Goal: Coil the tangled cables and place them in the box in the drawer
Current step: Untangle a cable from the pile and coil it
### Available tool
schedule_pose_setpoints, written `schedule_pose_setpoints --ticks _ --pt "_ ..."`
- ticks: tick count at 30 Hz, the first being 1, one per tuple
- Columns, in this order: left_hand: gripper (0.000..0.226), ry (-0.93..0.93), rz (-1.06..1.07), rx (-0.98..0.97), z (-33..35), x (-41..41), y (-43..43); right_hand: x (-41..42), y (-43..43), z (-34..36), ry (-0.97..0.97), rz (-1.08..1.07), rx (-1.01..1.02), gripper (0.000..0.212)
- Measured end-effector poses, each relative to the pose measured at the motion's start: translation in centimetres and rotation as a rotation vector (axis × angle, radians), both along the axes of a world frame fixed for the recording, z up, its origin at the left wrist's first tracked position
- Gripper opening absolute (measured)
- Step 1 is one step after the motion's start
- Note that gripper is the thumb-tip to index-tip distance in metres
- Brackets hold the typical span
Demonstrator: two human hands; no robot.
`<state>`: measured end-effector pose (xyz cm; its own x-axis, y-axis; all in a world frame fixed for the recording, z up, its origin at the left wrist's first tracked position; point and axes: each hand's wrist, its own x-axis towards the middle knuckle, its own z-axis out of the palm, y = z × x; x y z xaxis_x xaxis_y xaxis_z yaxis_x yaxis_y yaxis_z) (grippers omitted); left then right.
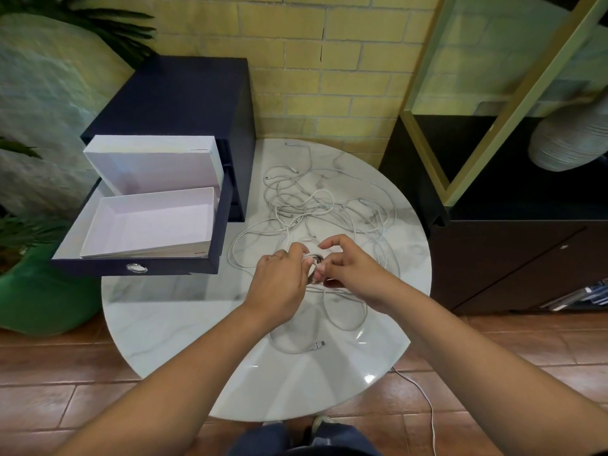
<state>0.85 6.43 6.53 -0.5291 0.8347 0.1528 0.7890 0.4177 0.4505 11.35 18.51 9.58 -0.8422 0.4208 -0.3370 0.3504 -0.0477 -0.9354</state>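
DESK: What is on the round white marble table?

OPERATOR: Two bare hands meet above the table's near half. My left hand curls round a small coil of white cable. My right hand pinches the same loops from the other side, forefinger and thumb arched over the top. The pile of tangled white cables sprawls from the centre towards the far edge, by the wall.

DESK: And where does it all go?

OPERATOR: Into the open white cardboard box. It sits in the pulled-out navy drawer at the table's left edge, and its white lid stands upright behind it. I see nothing lying in the box.

DESK: What worries you?

OPERATOR: Three things, as I judge it. The strand I am winding seems to run back into the pile. Each turn may cinch the knot tighter or haul the whole heap towards me. Then there is one white lead that hangs off the near right edge down to the tiled floor. Its weight could pull more cable over the rim, and it trails close to my feet. Last, the coil is loose and held by fingers alone, so if either hand slackens, the loops are likely to spring apart. A white USB plug lying by the near edge could also snag on a passing strand.
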Motion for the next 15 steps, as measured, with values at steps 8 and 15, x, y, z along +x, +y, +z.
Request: schedule_pose_setpoints --ticks 8,15 --pt "0.028 0.132 -0.001 -0.091 0.2 -0.5 -0.2 0.0 1.1 1.3 -0.134 0.062 0.049 0.012" --pt "0.030 -0.085 -0.056 -0.103 0.6 -0.5 -0.6 -0.4 1.9 1.3 -0.144 0.243 0.851 0.015"
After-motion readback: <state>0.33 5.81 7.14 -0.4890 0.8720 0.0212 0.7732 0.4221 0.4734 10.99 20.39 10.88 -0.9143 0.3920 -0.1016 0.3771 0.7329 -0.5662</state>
